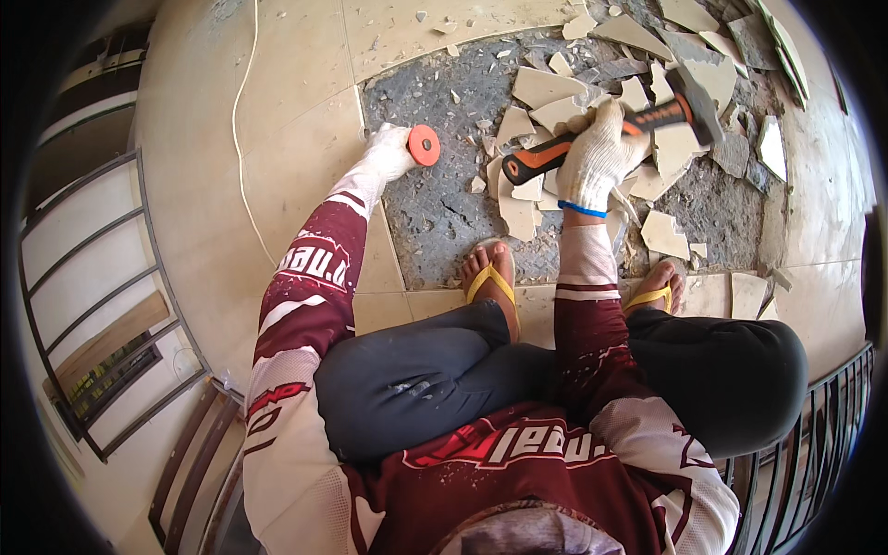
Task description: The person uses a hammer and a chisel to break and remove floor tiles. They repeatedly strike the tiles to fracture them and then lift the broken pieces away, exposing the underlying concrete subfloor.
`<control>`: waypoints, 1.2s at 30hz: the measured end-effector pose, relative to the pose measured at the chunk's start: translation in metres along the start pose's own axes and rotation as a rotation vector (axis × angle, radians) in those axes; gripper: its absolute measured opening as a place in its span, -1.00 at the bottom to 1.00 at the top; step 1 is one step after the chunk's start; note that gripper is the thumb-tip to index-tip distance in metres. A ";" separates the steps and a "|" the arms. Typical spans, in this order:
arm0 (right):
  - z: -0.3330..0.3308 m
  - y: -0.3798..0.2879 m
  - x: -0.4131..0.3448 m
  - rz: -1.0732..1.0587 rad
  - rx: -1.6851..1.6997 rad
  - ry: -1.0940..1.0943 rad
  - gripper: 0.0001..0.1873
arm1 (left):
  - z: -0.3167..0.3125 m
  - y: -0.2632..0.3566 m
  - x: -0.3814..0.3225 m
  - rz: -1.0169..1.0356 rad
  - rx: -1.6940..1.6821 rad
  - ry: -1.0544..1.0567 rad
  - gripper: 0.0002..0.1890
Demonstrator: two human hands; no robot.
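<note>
My left hand [390, 151], in a white knit glove, grips a chisel [424, 145] with a round orange hand guard around its steel struck end. Its blade is hidden beneath the guard and hand, near the edge of a beige floor tile [305, 146]. In my gloved right hand [598, 156] is a hammer with an orange and black handle [538, 161]. The steel hammer head [696, 105] is raised to the right, over broken tile pieces [548, 87]. Between the hands lies exposed grey mortar bed [451, 201] strewn with small chips.
My feet in yellow-strapped flip-flops [491, 281] stand at the near edge of the broken area. A pale cable [239, 118] runs along the tiles at left. Metal railings [142, 208] border the left, with another railing [805, 444] at lower right. Tile slabs [784, 52] lean at the far right.
</note>
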State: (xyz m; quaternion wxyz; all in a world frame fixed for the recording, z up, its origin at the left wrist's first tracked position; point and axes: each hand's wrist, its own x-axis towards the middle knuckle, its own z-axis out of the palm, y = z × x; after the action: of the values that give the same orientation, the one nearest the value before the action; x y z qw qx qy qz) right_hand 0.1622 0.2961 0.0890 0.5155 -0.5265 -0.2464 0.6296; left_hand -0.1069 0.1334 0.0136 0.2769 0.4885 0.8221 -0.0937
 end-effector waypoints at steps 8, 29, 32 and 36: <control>-0.026 0.133 -0.116 0.707 -0.484 -0.577 -0.82 | 0.011 -0.002 0.020 0.037 0.040 0.005 -0.52; -0.022 0.109 -0.105 0.870 -0.396 -0.635 -0.83 | 0.001 0.006 0.000 0.024 -0.079 0.037 -0.50; -0.017 0.077 -0.103 0.704 -0.285 -0.539 -0.85 | 0.004 -0.005 0.007 -0.047 -0.068 -0.051 -0.53; -0.004 0.006 -0.046 0.417 -0.169 -0.331 -0.81 | 0.005 0.009 0.008 0.005 0.044 0.011 -0.59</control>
State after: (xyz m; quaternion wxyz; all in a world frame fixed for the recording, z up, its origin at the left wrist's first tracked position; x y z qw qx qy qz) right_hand 0.1597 0.2515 0.1012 0.2818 -0.4969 -0.2651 0.7768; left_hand -0.1005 0.1412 0.0061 0.2618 0.4972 0.8201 -0.1081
